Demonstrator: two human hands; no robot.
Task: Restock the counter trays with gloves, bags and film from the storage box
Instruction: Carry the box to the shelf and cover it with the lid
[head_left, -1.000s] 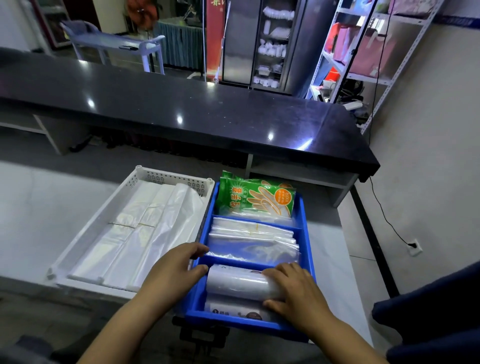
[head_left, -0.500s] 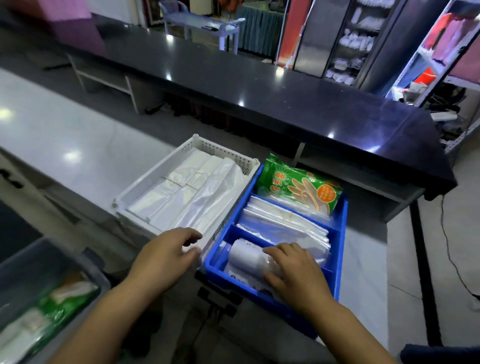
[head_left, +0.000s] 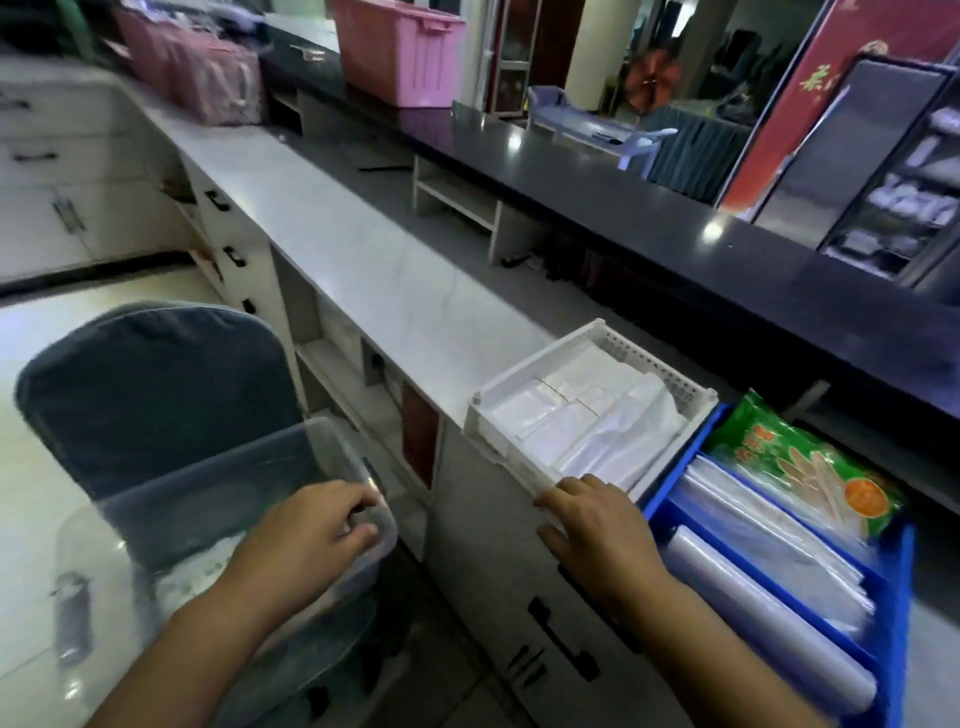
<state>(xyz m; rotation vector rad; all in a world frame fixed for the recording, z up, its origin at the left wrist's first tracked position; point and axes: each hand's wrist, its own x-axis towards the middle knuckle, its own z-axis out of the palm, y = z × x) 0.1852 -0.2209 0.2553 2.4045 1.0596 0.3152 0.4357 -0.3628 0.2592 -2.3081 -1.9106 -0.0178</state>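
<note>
A clear storage box (head_left: 218, 467) sits on a grey chair at lower left, with pale packets inside. My left hand (head_left: 311, 535) curls over its near right rim. My right hand (head_left: 597, 525) rests flat with spread fingers on the front edge of the white tray (head_left: 483, 421), which holds folded clear bags (head_left: 587, 421). To the right, the blue tray (head_left: 675, 478) carries a green glove pack (head_left: 800, 462) at the back, flat clear bags (head_left: 769, 525) in the middle and a film roll (head_left: 763, 613) at the front.
The trays stand on a white counter (head_left: 374, 260) with cabinet drawers below. Behind it runs a black raised counter (head_left: 649, 208) bearing a pink bin (head_left: 400, 52). The grey chair (head_left: 150, 389) stands on the floor to the left.
The view swung left, bringing the storage box and chair into sight. My left hand moved off the trays onto the box rim. My right hand left the film roll for the white tray's front edge.
</note>
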